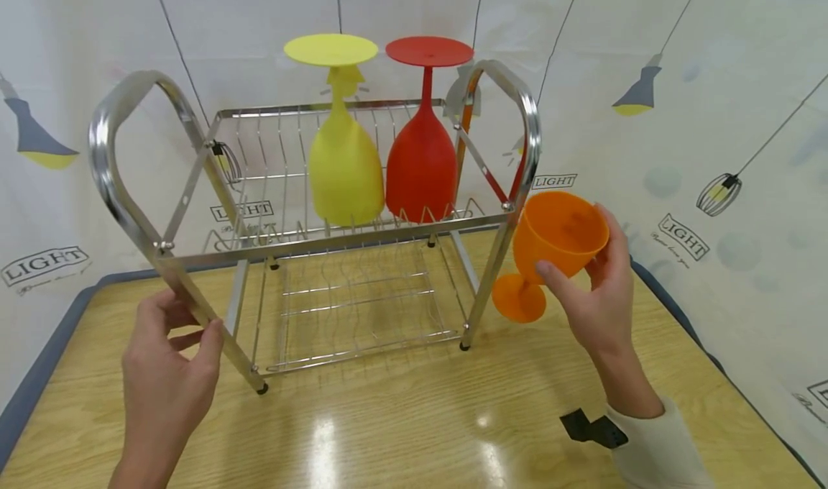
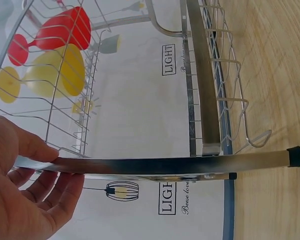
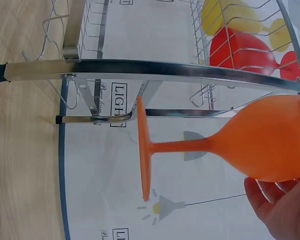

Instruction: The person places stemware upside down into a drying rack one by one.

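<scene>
My right hand (image 1: 598,288) holds an orange wine goblet (image 1: 537,241) by its bowl, upright with the mouth facing up, just right of the metal dish rack (image 1: 343,237). Thumb and fingers lie on opposite sides of the bowl (image 3: 275,140). On the other side, my left hand (image 1: 171,359) grips the rack's front left leg between thumb and fingers, which the left wrist view shows at the metal bar (image 2: 140,165). A yellow goblet (image 1: 346,165) and a red goblet (image 1: 422,158) stand upside down side by side on the upper tier, bases up.
The rack's lower tier (image 1: 362,309) holds no goblets. Beneath it is a wooden table (image 1: 388,431) with a dark blue edge (image 1: 679,331). A white printed sheet (image 1: 731,144) with lamp drawings hangs behind. A black strip (image 1: 591,428) lies by the right sleeve.
</scene>
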Demonstrator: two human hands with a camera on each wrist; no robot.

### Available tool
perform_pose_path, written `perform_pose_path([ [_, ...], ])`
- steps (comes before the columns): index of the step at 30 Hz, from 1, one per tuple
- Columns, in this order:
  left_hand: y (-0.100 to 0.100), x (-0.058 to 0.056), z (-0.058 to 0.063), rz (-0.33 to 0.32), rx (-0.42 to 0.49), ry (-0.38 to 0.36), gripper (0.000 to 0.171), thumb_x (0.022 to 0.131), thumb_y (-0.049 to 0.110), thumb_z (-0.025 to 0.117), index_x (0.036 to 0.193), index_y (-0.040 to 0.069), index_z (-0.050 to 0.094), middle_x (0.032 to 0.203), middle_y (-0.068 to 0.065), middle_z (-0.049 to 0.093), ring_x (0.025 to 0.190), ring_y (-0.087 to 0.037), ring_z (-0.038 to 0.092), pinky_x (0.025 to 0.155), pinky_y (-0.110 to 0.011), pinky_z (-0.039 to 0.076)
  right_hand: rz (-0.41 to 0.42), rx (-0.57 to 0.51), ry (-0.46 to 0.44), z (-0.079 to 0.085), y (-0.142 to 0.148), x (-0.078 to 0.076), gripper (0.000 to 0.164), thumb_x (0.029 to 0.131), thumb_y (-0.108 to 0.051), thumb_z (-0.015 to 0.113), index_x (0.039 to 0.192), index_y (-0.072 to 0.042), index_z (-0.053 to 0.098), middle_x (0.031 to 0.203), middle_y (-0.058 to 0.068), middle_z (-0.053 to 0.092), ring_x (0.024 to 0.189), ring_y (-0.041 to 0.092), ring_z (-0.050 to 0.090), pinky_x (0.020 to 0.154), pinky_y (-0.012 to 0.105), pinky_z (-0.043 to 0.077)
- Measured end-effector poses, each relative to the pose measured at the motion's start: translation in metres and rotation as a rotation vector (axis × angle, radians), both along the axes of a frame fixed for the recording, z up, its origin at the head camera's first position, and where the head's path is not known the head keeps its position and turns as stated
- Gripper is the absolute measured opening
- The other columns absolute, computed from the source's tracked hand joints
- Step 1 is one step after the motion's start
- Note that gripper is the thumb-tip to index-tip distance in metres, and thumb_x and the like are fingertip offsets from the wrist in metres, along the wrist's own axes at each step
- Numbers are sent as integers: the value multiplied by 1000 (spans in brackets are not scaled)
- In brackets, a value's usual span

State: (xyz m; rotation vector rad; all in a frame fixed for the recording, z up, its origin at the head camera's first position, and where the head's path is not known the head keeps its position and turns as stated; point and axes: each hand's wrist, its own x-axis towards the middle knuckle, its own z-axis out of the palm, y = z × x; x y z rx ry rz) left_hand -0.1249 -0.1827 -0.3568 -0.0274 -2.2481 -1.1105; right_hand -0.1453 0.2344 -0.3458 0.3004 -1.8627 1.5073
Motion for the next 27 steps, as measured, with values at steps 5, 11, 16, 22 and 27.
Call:
perform_pose_path([
  [5,-1,1,-1,-3,1,12,41,81,-10,65,120,-6,52,93,1,56,87,7,51,74,3,43,65,3,118,0,-4,8,78,72,11,69,143,3,38,127,20,55,104,27,55,92,23,52],
  [11,0,1,-1,3,-12,-9,43,83,-9,66,122,-5,51,97,-6,59,88,10,50,74,4,42,85,17,153,6,-13,17,78,70,10,69,142,5,39,126,20,56,103,27,57,91,24,53],
  [16,0,1,0,10,-15,-5,44,83,-8,67,124,-4,52,99,-8,60,88,12,50,75,5,42,96,69,167,9,-20,25,78,72,6,72,142,6,39,125,21,57,105,27,57,93,25,53],
  [22,0,2,0,12,-28,18,44,80,-11,68,122,-5,53,97,-11,61,87,14,50,74,4,43,154,95,189,10,-29,30,77,77,-6,78,141,9,38,124,25,56,106,29,57,95,27,52],
  [27,1,3,0,23,-11,30,44,79,-12,67,120,-4,55,95,-6,61,86,12,52,72,2,46,191,113,185,9,-38,33,79,79,-12,79,142,10,37,125,23,56,107,28,58,96,27,52],
])
